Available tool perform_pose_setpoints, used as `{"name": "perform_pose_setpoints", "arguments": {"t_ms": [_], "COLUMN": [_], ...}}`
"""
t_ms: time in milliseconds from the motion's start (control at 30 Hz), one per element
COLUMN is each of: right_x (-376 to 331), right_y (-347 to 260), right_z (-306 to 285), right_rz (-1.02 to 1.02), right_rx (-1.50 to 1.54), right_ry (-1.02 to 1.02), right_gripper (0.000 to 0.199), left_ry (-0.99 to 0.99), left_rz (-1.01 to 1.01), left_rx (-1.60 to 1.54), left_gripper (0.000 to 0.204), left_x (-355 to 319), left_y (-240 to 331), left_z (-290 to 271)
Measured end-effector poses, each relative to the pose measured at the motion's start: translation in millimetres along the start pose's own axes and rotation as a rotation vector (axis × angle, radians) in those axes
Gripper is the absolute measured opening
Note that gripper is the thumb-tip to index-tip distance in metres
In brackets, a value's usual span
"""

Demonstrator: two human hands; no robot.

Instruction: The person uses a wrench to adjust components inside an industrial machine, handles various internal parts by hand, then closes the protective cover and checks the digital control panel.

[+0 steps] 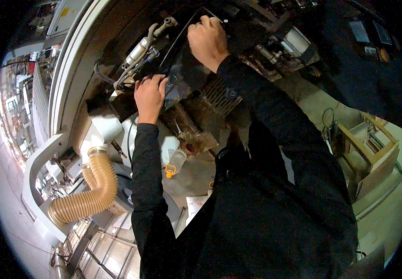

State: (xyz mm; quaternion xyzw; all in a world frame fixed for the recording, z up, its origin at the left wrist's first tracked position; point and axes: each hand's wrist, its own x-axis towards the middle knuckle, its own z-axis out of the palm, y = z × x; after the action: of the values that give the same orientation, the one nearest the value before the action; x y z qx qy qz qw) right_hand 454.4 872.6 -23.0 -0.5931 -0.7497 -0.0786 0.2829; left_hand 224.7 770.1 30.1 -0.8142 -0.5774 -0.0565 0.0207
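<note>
A dark, glossy sheet-like panel (182, 56) with a thin pale edge lies in a shadowed machine opening ahead of me. My left hand (149, 98) is at its near left end, fingers bent and close together; what they grip is hidden beneath them. Farther off and to the right, my right hand (207, 42) is closed with curled fingers by the panel's far end. Whatever sits inside that fist does not show. Left of the panel runs a pneumatic cylinder (138, 52) with hoses and fittings. A slotted dark plate (220, 95) lies below my right wrist.
A ribbed tan hose (87, 195) curves at lower left beside a pale curved machine frame (38, 162). A clear bottle (177, 159) with an orange ring stands below the opening. On the right is a wooden crate (373, 149); a metal cylinder-like part (296, 42) sits at far right.
</note>
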Motion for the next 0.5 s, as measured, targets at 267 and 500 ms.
{"name": "perform_pose_setpoints", "arguments": {"t_ms": [267, 500], "right_x": [-38, -80], "right_y": [-25, -88], "right_z": [-76, -41], "right_rz": [0.181, 0.582], "right_rx": [0.518, 1.263], "right_ry": [-0.121, -0.260], "right_gripper": [0.051, 0.098], "left_ry": [0.027, -0.075], "left_rz": [-0.080, -0.158], "left_rx": [0.044, -0.022], "left_gripper": [0.025, 0.023], "left_x": [-2, -6], "left_y": [1, 1], "left_z": [6, 17]}}
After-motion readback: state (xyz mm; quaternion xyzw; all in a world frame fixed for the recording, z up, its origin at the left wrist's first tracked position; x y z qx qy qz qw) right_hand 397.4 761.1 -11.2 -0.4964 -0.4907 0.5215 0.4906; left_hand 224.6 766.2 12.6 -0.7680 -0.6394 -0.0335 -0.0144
